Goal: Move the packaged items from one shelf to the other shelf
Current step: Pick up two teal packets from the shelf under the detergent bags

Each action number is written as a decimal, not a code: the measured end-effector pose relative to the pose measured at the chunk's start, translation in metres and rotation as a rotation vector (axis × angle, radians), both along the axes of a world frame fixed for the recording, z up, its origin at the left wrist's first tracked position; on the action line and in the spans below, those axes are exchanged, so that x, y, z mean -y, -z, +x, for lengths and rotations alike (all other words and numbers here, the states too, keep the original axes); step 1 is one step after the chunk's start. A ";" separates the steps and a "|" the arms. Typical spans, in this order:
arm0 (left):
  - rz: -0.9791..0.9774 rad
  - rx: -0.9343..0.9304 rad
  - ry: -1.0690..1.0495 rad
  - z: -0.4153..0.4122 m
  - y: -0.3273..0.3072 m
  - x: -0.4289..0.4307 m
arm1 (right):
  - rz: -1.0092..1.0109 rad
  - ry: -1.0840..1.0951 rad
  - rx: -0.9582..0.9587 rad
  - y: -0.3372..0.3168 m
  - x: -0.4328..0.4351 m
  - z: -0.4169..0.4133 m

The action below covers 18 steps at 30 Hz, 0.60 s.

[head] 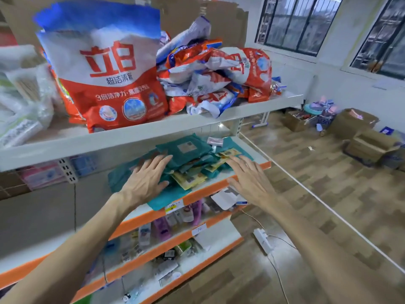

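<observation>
At the left end of the upper shelf [153,132] lie clear plastic packs [22,99]. Beside them a large red, white and blue detergent bag [105,73] stands upright near the shelf's front edge. To its right a heap of crumpled detergent bags [217,71] reaches almost to the right end. One level down, the orange-edged shelf [206,191] carries a loose pile of teal packets [186,148] on its right half, one of them hanging over the front edge. The left hand [146,178] lies flat on the pile's left side, palm down, fingers straight and spread, holding nothing. Yellow packets [189,181] stick out of the pile between the two hands. The right hand [249,178] is likewise flat with straight fingers, over the shelf's front right corner, its fingertips at a yellow packet; whether they touch cannot be told. On the wooden floor [350,183] further right lie a white power strip [264,240] and cardboard boxes [370,145]
</observation>
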<state>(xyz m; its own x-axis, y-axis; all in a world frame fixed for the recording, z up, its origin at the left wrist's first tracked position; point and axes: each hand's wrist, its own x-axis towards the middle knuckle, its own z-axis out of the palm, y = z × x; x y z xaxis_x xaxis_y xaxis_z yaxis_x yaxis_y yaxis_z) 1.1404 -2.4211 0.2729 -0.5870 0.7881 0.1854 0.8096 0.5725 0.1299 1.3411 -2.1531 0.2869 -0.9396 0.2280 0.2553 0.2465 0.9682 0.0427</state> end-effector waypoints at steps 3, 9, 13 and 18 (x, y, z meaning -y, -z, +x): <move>-0.014 0.014 -0.062 -0.015 0.004 0.001 | -0.017 -0.051 0.028 0.004 -0.018 -0.029; -0.038 -0.002 -0.222 -0.028 0.013 0.017 | -0.018 -0.201 0.043 0.011 -0.031 -0.090; -0.029 0.012 -0.339 -0.031 0.010 0.018 | 0.039 -0.279 0.032 0.004 -0.040 -0.123; 0.029 -0.013 -0.447 -0.033 0.006 0.000 | -0.028 -0.359 -0.002 -0.007 -0.071 -0.166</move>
